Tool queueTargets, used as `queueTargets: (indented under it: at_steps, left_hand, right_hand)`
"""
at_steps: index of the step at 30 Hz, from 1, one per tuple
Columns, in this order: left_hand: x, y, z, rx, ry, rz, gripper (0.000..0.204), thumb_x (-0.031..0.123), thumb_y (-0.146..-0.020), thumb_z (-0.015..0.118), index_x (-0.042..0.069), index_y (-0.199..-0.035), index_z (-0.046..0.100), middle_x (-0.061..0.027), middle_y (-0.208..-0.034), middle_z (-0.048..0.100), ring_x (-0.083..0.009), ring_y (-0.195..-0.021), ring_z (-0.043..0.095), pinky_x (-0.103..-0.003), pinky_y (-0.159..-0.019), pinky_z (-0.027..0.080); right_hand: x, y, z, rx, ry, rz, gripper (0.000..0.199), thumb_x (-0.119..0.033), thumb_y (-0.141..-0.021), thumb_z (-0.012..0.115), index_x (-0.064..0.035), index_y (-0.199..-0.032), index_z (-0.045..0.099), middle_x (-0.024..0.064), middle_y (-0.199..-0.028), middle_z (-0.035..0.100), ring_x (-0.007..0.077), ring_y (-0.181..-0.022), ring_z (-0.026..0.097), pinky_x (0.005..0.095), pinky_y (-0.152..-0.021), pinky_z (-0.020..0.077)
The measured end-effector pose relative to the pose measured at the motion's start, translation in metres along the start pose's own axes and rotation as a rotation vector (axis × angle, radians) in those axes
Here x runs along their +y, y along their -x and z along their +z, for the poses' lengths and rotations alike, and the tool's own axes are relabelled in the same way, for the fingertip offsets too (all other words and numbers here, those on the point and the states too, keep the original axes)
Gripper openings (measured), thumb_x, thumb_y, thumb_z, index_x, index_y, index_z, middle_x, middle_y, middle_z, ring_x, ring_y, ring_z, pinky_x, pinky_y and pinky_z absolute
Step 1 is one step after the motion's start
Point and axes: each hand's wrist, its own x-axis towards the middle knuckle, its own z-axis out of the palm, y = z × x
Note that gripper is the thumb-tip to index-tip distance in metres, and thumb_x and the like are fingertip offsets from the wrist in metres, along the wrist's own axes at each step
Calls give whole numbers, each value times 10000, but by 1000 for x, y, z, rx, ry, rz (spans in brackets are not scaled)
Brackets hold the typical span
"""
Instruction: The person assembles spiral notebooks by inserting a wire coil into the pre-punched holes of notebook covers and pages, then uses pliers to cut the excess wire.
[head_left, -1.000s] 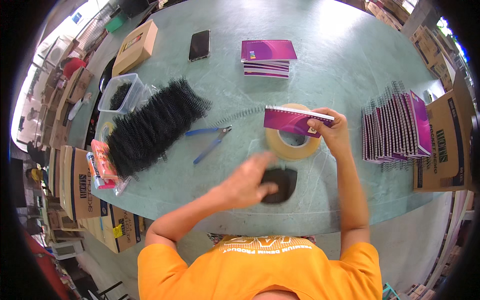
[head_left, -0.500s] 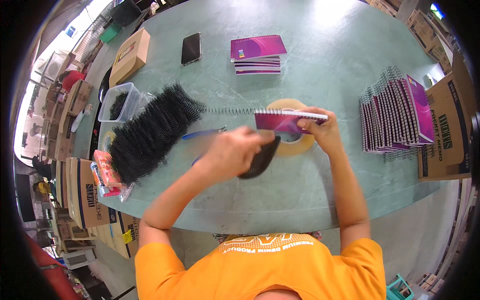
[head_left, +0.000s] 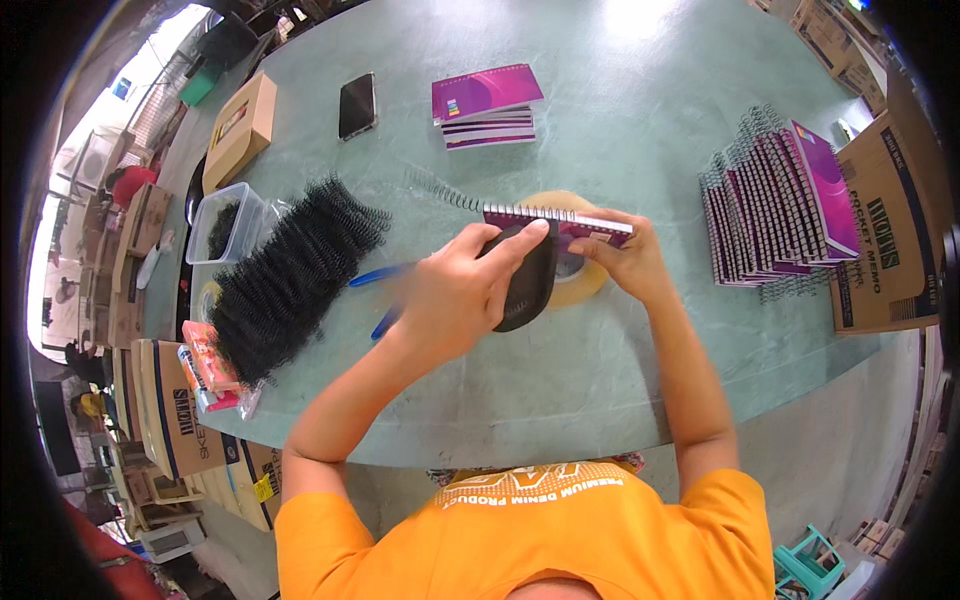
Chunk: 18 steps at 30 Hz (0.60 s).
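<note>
My right hand (head_left: 628, 255) grips a small purple spiral notebook (head_left: 598, 228) by its right end, thumb below and fingers behind. A black wire coil (head_left: 440, 188) runs along the notebook's upper edge, its loose end sticking out to the left. Close against the notebook, my left hand (head_left: 465, 275) holds a dark oval piece (head_left: 530, 290) whose kind I cannot make out. The left index finger stretches over this piece to the bound edge; the thumb is hidden. Behind the notebook lies a roll of clear tape (head_left: 585, 290). Blue-handled pliers (head_left: 375, 276) lie partly under my left hand.
A heap of black coils (head_left: 300, 270) lies left, beside a clear plastic tub (head_left: 250, 215). Farther back are a cardboard tray (head_left: 240, 135), a phone (head_left: 357, 106) and a purple notebook stack (head_left: 488, 95). Coil-bound notebooks (head_left: 770, 220) stand right, against a carton (head_left: 880, 220).
My left hand and the dark piece have moved up and right, onto the notebook's edge. Less of the coil sticks out on the left. The whole view has shifted slightly.
</note>
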Motion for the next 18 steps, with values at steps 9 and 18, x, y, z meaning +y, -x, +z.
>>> queueTargets:
  at_steps: [9,18]
  left_hand:
    - [12,-19,3,80,82,80,434,-45,-806,560,111,-1208,606,-104,-875,621,-178,-741,624,-304,-667,522]
    - [19,-46,5,227,199,-96,490,-18,-787,555,159,-1243,571,-99,-883,613,-248,-801,624,-342,-691,531]
  right_hand:
    - [5,-1,-2,-52,-121,-114,258,9,-795,685,19,-1050,648,18,-926,673,51,-821,589,219,-747,486]
    - [8,4,-8,-87,-72,3,254,3,-845,616,30,-1097,622,28,-994,661,65,-924,576,235,-828,472]
